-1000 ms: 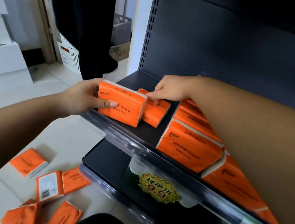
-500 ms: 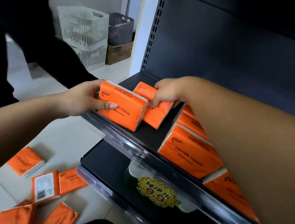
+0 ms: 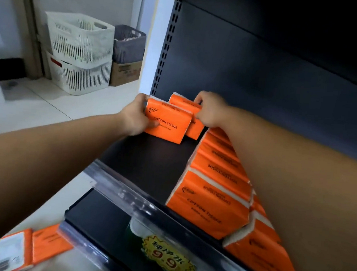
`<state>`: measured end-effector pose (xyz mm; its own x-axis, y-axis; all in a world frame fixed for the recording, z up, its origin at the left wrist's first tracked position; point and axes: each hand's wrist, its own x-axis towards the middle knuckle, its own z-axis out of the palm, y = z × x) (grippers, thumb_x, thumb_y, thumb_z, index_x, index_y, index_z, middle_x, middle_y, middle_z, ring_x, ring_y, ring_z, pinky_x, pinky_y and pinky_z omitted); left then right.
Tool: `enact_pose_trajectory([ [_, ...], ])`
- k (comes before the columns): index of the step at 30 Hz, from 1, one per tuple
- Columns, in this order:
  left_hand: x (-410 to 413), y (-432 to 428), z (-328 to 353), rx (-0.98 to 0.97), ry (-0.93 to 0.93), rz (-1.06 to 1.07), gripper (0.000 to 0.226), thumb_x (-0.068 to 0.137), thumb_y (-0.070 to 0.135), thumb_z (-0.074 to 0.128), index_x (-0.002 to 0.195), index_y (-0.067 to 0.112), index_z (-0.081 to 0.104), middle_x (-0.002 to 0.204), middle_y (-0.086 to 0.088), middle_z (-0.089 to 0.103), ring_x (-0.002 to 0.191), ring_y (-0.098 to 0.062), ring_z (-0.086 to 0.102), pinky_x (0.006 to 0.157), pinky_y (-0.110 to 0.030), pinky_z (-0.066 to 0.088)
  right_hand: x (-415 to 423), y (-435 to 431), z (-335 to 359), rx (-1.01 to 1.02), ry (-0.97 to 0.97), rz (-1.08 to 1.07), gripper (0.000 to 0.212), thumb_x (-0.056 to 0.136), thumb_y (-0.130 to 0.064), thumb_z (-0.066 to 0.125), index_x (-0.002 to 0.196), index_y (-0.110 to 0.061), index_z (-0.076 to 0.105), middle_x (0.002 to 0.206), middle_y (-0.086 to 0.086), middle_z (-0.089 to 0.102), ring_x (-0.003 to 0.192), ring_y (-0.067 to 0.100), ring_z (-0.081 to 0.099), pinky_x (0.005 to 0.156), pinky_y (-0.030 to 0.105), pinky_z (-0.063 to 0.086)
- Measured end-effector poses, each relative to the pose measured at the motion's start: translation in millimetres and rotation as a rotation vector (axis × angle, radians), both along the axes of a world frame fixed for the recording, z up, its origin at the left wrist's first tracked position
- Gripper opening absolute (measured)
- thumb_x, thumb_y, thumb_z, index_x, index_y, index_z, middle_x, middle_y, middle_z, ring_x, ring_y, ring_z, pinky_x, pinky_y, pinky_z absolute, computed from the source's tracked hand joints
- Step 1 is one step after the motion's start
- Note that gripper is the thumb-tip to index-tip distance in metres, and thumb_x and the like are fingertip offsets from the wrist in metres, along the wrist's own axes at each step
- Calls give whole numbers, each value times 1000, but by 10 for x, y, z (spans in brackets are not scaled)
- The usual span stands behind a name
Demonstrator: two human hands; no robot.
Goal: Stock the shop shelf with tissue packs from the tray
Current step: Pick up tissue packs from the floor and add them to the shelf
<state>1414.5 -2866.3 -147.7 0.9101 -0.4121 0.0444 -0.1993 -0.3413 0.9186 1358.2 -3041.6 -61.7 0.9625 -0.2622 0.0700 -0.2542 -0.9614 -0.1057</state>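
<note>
Here, from the head view, the left hand (image 3: 134, 119) closes its grip round an orange tissue pack (image 3: 167, 123) at the back of the dark shelf (image 3: 150, 161). The right hand (image 3: 209, 111) grips a second pack (image 3: 183, 103) just behind it, beside a stocked row (image 3: 212, 180).

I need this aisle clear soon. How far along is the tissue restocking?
Done: a row of orange packs lines the right of the shelf. In hand: the left hand grips the front pack and the right hand holds the rear pack behind it, near the shelf's back. Left: bare shelf space in front of them, and more packs on the floor.
</note>
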Motion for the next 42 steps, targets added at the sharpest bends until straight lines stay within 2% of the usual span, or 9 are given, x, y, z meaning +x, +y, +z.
enact_pose_trajectory([
  [6,29,-248,-32,-1,21,-14,55,88,5,63,132,20,33,100,2,54,103,-19,53,87,-33,43,145,-92,2,-4,-169,21,30,87,-3,55,114,-15,55,123,10,52,106,27,55,83,28,41],
  [12,87,-344,-106,30,41,-39,55,89,3,60,132,24,33,115,-4,57,111,-23,55,100,-44,45,159,-327,13,-262,-116,-115,23,90,-14,60,113,-19,59,121,7,61,115,31,55,94,37,46],
  [18,203,-389,-104,44,13,-44,58,86,2,64,131,26,37,116,-2,57,111,-24,57,99,-45,47,242,-372,-28,-273,-63,-153,25,92,-2,53,115,-5,62,122,16,61,114,34,57,87,35,46],
  [21,230,-436,-113,51,0,-47,62,84,3,68,134,24,37,113,0,57,111,-24,57,100,-45,47,270,-401,-75,-313,36,-102,24,94,-8,54,114,-5,65,119,15,63,109,33,60,83,33,45],
  [24,254,-506,-137,63,-4,-49,63,83,5,70,135,23,39,115,-1,58,113,-25,57,101,-43,46,282,-468,-45,-268,54,-87,22,93,-13,56,112,-8,68,117,13,65,106,31,61,85,31,47],
  [28,240,-667,-125,134,-62,-83,59,86,10,68,139,23,44,127,-1,59,118,-21,54,96,-28,40,152,-591,94,-216,-58,-68,28,92,-4,48,111,-5,69,118,15,66,111,33,61,94,37,51],
  [32,256,-846,-107,234,-140,-75,47,88,14,61,132,22,48,121,-3,61,114,-24,56,95,-32,43,-24,-690,72,-58,-65,-34,29,89,-3,47,106,-14,68,115,10,66,108,27,61,95,35,49],
  [36,229,-1013,-112,224,-144,-13,32,92,11,50,123,17,54,114,-4,63,105,-23,58,85,-30,41,-86,-687,-17,86,-4,14,36,91,-14,52,125,-23,62,128,2,60,115,19,57,102,33,44],
  [42,193,-1142,-124,195,-138,99,34,95,14,43,128,12,44,120,-8,60,112,-27,56,88,-31,40,26,-488,16,71,36,-16,38,90,-22,64,127,-16,60,127,5,60,114,22,58,96,31,46],
])
